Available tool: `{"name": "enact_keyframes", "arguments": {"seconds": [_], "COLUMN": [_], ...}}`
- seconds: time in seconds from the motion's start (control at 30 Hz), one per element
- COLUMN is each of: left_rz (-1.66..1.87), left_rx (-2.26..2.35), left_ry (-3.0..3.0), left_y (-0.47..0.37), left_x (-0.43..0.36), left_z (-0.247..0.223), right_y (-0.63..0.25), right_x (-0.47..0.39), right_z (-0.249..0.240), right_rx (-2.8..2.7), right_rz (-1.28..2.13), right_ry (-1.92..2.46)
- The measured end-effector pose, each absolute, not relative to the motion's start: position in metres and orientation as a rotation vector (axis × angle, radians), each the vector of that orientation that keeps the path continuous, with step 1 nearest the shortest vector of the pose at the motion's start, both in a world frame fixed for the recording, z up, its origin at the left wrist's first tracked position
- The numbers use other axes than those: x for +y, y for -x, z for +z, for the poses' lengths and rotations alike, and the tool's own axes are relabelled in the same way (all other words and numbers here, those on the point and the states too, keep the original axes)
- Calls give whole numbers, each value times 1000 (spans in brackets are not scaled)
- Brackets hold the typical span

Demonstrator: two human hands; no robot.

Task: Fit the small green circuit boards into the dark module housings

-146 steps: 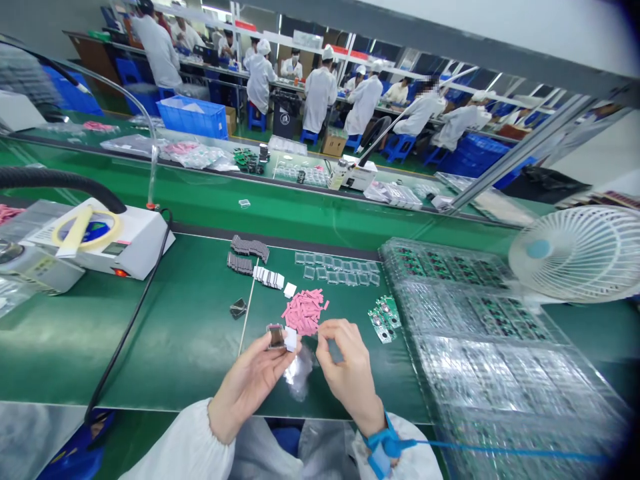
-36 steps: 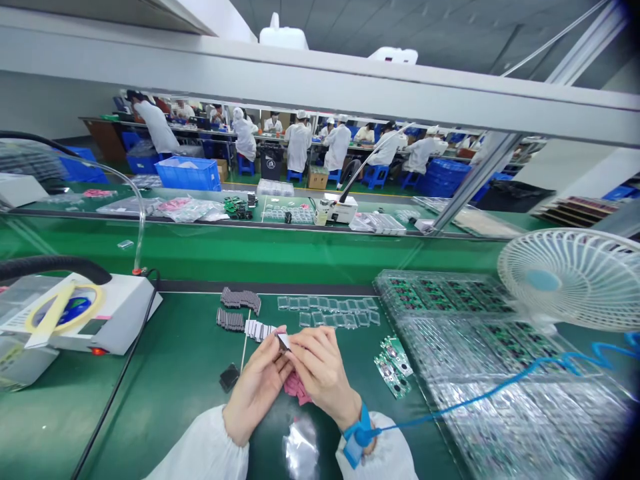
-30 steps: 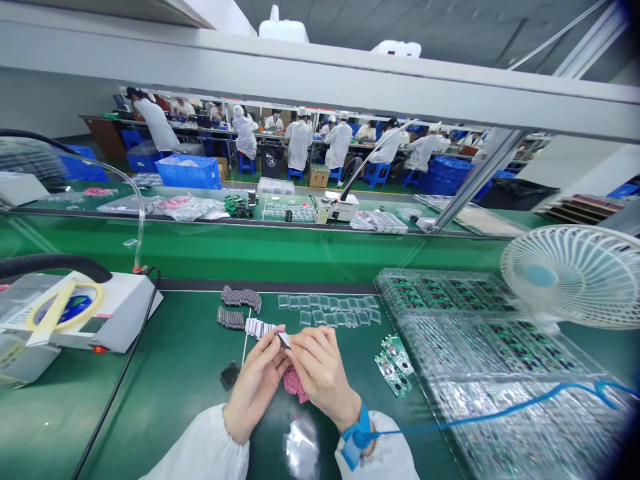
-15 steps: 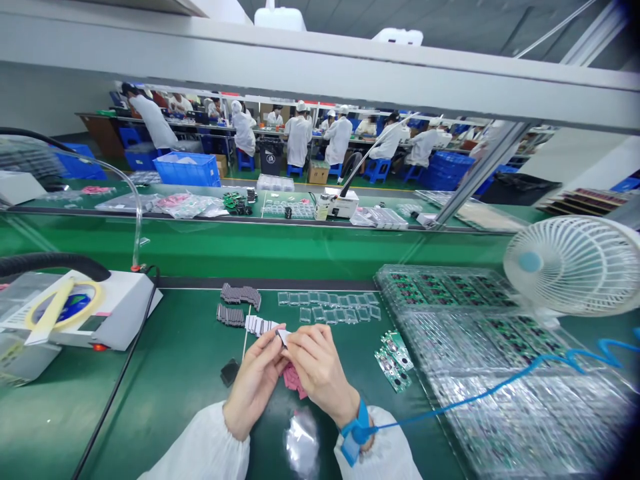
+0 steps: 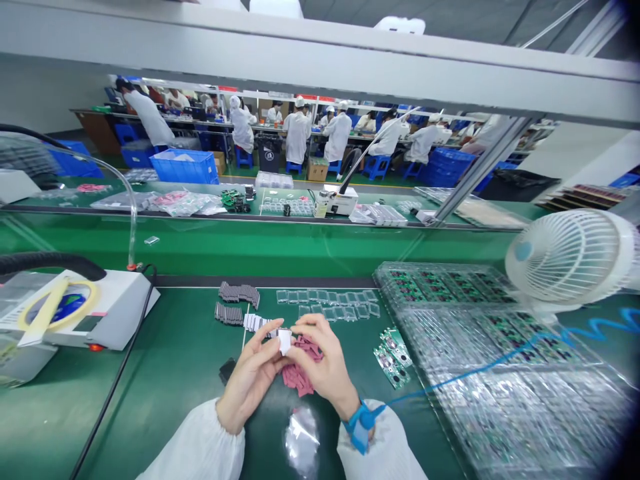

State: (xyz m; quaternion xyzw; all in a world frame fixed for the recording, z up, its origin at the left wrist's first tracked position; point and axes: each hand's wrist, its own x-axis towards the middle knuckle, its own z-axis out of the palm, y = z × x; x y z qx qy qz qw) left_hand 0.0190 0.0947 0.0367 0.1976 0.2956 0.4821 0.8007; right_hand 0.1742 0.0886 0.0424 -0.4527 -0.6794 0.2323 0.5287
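Observation:
A small white flat piece (image 5: 285, 342) is held up between my two hands over the bench. My left hand (image 5: 250, 380) pinches its left side between thumb and fingertips. On the other side, my right hand (image 5: 327, 367), with a blue wrist strap (image 5: 361, 423), grips its right edge with thumb and fingers. Beneath the hands lies a heap of pink pieces (image 5: 299, 379), partly covered by the right hand. Just behind the left hand runs a row of white-and-black pieces (image 5: 257, 324). A dark block (image 5: 227, 371) rests left of that hand.
Dark grey strips (image 5: 229, 313) and clear square parts (image 5: 325, 297) lie in rows at the back. Green circuit boards (image 5: 393, 358) sit beside clear trays (image 5: 500, 373) at right, near a white fan (image 5: 570, 257). A white machine (image 5: 115, 307) stands left; a clear bag (image 5: 302, 440) lies in front.
The white piece has turned so its broad face shows. My right hand's fingers have lifted and spread somewhat, uncovering more of the pink heap. The view has shifted slightly.

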Motion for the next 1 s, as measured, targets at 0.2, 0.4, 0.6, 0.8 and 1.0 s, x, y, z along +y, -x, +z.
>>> {"name": "enact_keyframes", "arguments": {"seconds": [0.2, 0.4, 0.6, 0.8, 1.0], "left_rz": [945, 1054, 1074, 1104, 1143], "left_rx": [660, 880, 904, 991, 994], "left_ry": [-665, -900, -1035, -1260, -1323], "left_y": [-17, -23, -21, -16, -20], "left_x": [91, 86, 87, 90, 82], "left_z": [45, 50, 44, 35, 35], "right_y": [-182, -175, -168, -168, -166], "right_x": [94, 91, 88, 91, 83], "right_z": [46, 42, 36, 40, 43], "right_rx": [-1479, -1379, -1325, -1404, -1402], "right_rz": [1167, 1058, 969, 932, 838], "right_ry": [931, 948, 967, 975, 969]}}
